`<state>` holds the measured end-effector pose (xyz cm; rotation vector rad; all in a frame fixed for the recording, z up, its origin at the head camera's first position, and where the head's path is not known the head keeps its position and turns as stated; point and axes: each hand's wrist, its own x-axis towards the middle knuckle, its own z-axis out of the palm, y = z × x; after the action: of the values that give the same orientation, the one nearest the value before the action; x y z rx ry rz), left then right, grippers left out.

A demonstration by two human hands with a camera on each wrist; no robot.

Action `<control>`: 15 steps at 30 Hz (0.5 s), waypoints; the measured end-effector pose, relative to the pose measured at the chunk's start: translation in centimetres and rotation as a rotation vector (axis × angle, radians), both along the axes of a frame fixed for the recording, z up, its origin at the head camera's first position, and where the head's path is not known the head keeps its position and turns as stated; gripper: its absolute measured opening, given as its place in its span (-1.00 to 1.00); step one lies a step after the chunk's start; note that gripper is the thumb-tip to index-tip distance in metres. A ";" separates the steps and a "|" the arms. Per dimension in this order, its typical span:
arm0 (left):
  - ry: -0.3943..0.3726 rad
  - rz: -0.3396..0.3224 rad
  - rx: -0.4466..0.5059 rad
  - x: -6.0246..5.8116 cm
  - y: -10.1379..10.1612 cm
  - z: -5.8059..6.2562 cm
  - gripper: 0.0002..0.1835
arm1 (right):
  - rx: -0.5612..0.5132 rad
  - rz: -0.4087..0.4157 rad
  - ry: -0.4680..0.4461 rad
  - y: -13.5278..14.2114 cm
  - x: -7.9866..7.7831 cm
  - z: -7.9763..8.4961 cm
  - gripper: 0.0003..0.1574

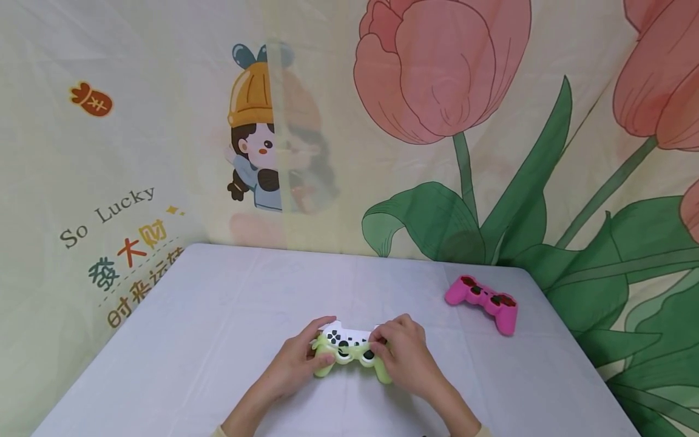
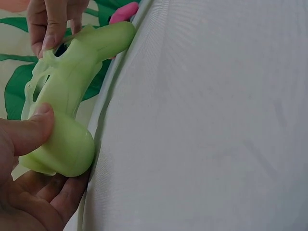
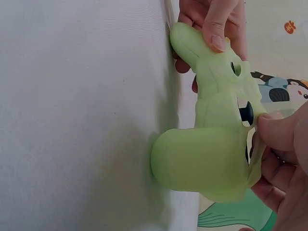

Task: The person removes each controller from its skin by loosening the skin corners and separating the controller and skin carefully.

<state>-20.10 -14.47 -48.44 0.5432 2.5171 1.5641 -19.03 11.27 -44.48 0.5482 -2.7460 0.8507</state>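
On the head view I record the white controller (image 1: 354, 335) over the table (image 1: 218, 340) between the left hand (image 1: 295, 362), gripping one end, and the right hand (image 1: 405, 353), pinching its pale green cover (image 1: 384, 371); the left wrist view shows me smooth, covered handles (image 2: 72, 149), the right wrist view a dark stick (image 3: 247, 114) through the cover.

head: forward-down | wrists: close, seemingly sideways, sharing green cover (image 2: 72, 82)

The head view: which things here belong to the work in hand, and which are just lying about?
In the work:
- white controller
- green cover, partly over it
- left hand and right hand, both gripping the cover

Apparently just lying about:
- pink controller, untouched on the table
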 end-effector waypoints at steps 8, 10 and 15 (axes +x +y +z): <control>0.013 0.050 -0.055 0.2 0.3 0.0 -0.24 | -0.017 0.030 -0.024 0.5 0.9 0.2 -0.74; 0.012 0.056 -0.055 0.2 0.3 0.0 -0.23 | -0.018 0.043 -0.023 0.7 1.1 0.2 -0.73; 0.013 0.060 -0.059 0.3 0.4 0.2 -0.24 | 0.008 0.055 -0.008 1.0 1.8 0.2 -0.68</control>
<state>-19.80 -14.08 -48.27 0.4757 2.6031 1.5045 -17.20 12.27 -44.32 0.6257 -2.7546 0.8571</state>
